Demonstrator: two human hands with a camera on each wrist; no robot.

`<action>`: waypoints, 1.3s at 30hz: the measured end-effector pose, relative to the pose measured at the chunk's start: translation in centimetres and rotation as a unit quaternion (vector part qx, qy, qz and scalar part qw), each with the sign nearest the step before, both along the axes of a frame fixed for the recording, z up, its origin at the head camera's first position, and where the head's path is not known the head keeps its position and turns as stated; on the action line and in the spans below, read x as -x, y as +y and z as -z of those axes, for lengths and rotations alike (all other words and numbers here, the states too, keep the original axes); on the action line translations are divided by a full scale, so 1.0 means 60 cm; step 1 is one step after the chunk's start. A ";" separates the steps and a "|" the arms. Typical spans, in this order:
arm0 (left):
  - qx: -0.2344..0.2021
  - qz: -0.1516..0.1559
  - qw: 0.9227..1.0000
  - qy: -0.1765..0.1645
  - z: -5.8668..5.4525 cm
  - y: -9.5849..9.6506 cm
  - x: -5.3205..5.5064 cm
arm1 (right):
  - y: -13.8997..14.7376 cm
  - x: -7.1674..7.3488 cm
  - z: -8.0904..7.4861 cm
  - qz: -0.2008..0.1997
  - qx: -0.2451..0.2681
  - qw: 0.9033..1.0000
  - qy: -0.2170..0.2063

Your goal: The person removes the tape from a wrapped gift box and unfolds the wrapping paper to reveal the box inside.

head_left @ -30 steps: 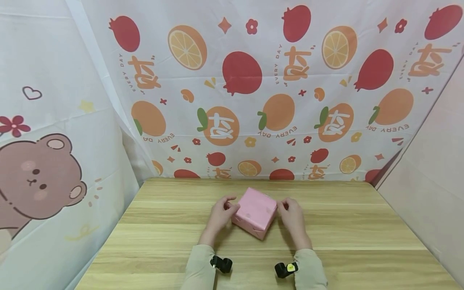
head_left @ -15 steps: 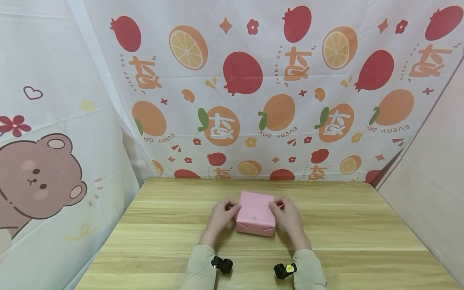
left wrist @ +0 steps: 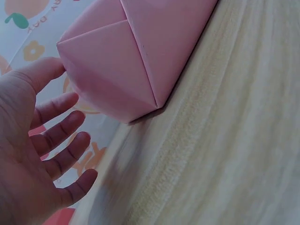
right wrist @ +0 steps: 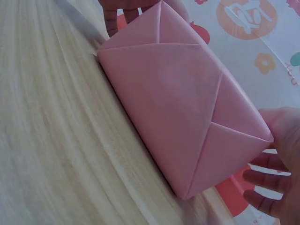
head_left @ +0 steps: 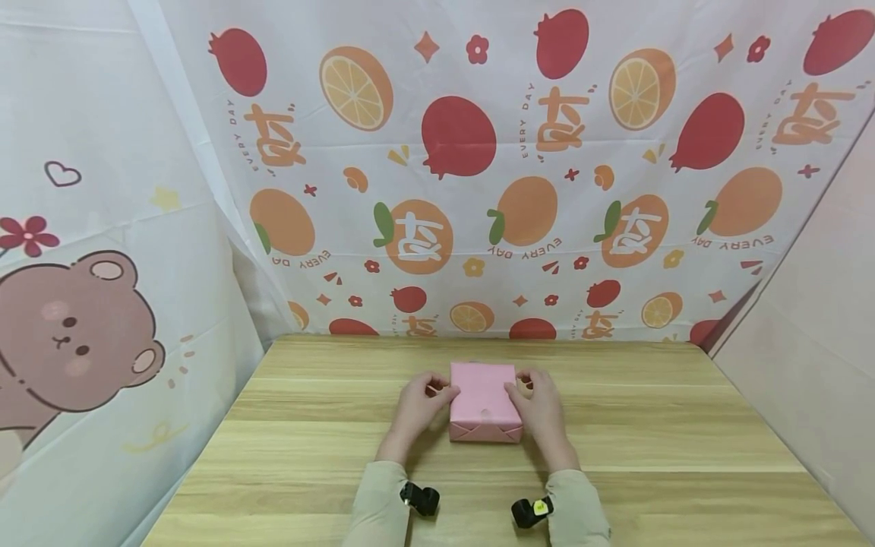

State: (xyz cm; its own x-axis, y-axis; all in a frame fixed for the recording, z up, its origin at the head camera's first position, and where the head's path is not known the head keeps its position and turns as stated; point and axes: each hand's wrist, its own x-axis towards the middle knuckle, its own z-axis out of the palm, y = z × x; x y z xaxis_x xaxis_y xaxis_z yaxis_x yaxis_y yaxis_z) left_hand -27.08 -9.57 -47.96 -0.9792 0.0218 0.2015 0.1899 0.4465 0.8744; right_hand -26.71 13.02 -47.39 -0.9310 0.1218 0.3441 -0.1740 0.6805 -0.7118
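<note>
A pink, paper-wrapped rectangular box (head_left: 481,391) lies flat between my left hand (head_left: 420,405) and right hand (head_left: 542,410).
Folded flaps (head_left: 485,433) cross the end facing me, and a small round mark (head_left: 486,415) shows on top; beneath my hands spreads a light wood-grain worktop (head_left: 307,425), with a fruit-print white cloth (head_left: 509,159) beyond them and a bear-print white cloth (head_left: 123,205) off past my left. My left thumb touches the box's edge, fingers spread loosely apart; my right thumb rests at the opposite edge, fingers loosely bent.
</note>
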 end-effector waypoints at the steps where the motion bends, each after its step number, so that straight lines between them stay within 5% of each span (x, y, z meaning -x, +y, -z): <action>1: 0.002 0.001 1.000 0.003 0.001 0.000 0.001 | -0.002 0.000 0.000 0.002 -0.003 1.000 0.011; 12: 0.013 0.014 1.000 0.017 0.000 -0.001 0.005 | -0.011 0.002 0.001 -0.002 -0.007 0.998 0.063; 39: 0.007 0.013 1.000 0.003 0.003 -0.001 0.009 | 0.005 0.001 0.001 0.065 0.008 0.998 0.020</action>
